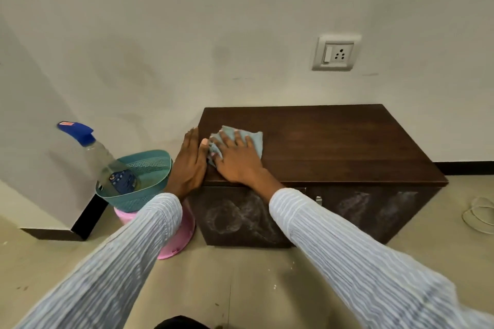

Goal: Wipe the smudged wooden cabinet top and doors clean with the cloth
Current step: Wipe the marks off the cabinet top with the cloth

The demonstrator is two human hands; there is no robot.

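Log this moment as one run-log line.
right hand: flat on cloth, cabinet top left end | left hand: braced on left edge | doors: smudged

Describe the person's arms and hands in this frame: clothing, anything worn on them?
Both arms are covered to the wrist by long sleeves of thin, crinkled fabric, pale blue-white with fine stripes running along the arm. The left sleeve and the right sleeve match, so it looks like one garment. The left hand and the right hand are bare: no gloves, and no rings, watch or bracelet that I can make out.
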